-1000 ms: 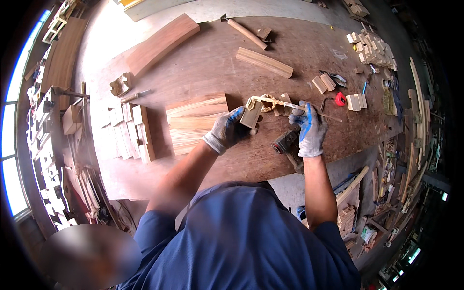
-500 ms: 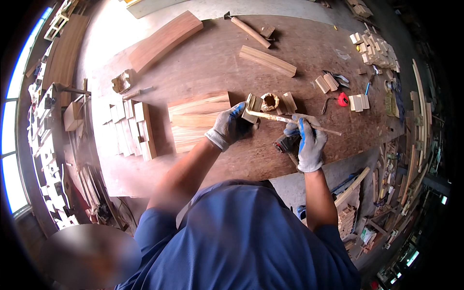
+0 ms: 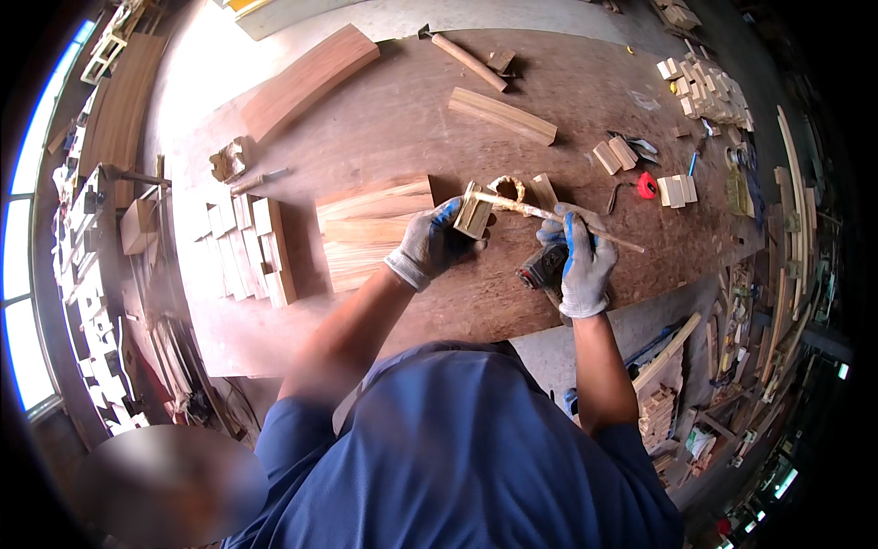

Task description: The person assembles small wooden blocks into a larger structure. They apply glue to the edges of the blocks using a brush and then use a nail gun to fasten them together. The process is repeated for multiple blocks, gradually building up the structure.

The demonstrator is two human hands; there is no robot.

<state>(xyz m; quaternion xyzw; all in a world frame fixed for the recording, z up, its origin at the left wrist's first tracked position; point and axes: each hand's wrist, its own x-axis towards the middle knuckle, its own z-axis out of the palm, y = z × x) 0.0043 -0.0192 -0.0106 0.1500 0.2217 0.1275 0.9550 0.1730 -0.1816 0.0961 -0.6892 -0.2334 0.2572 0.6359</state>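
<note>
Gloved hands busy mid-frame on the brown workbench [image 3: 384,119]

Left hand [image 3: 432,245] has its fingers clamped on a small wooden block [image 3: 474,214]; right hand [image 3: 579,263] is wrapped tight round a thin stick [image 3: 549,216] whose tip rests on that block, just right of the stacked boards [image 3: 370,229].

Wood-strewn brown workbench [image 3: 402,119]

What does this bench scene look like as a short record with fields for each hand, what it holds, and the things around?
Left hand: gloved left hand grips a small wooden block
Right hand: gloved right hand holds a thin wooden stick, its far tip at the block
Under right hand: dark tool, kind unclear
Surface: brown workbench
Left of block: pale wooden panel
Far side: long plank, hammer, short batten
Right side: small red object, stack of small blocks
</note>
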